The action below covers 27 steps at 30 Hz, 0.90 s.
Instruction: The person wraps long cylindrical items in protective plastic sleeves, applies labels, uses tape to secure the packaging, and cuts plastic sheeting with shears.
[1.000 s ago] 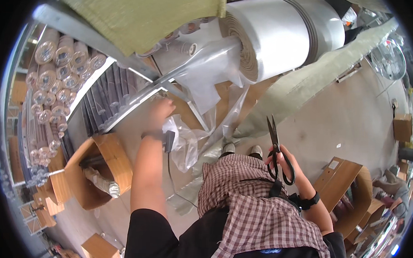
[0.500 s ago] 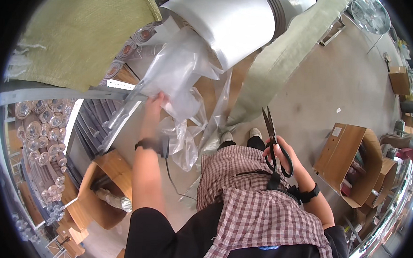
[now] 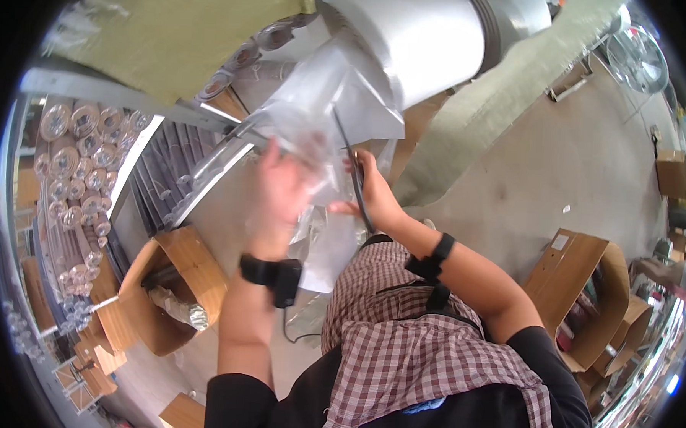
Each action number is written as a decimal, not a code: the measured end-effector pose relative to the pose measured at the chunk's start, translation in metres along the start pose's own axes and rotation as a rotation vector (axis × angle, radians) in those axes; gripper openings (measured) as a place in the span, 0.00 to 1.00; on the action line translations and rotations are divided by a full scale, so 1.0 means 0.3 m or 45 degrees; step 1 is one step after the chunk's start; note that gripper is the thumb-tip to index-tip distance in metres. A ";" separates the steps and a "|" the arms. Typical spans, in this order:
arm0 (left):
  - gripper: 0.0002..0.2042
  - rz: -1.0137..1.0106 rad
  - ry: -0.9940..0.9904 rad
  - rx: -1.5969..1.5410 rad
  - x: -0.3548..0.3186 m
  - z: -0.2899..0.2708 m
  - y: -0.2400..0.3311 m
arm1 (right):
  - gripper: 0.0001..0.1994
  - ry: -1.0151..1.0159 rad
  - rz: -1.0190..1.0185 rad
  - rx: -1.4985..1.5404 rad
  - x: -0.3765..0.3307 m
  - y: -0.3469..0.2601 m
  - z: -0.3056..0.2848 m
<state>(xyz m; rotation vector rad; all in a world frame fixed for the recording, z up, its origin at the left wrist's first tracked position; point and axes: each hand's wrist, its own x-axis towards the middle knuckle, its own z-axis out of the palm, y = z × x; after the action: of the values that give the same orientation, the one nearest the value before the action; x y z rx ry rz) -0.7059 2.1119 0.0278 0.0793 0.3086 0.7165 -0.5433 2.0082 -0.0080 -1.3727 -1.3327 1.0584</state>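
Observation:
My right hand is closed around the handles of black scissors, whose blades point up and away against clear plastic film. The film hangs in a loose sheet below a large silvery-white roll, with crumpled folds lower down. My left hand, smeared by motion, is close to the film's lower part, left of the scissors. Whether its fingers grip the film cannot be made out.
Olive woven sheets hang at the upper left and right of the roll. Open cardboard boxes stand at left and right. Stacked wrapped rolls fill a rack at left. A fan stands far right.
My right hand has brought the scissors up and left, from near my apron to the film. My left hand has shifted toward the right and lower, off the film's left edge.

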 end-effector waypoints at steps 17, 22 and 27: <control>0.25 0.605 0.769 1.385 0.007 -0.441 0.155 | 0.28 -0.111 0.270 0.651 0.102 -0.211 -0.271; 0.28 -0.394 0.436 1.688 0.118 -0.494 -0.171 | 0.25 -0.097 0.351 0.712 0.142 -0.209 -0.350; 0.27 -0.535 -0.430 1.816 -0.106 -0.649 -0.415 | 0.23 0.060 0.229 0.661 0.180 -0.187 -0.403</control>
<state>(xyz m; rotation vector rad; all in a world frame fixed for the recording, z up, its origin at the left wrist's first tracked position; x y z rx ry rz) -0.7090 1.9906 -0.1717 1.4288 0.4408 -0.0581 -0.4345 2.0559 0.0728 -1.1238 -0.8266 1.3678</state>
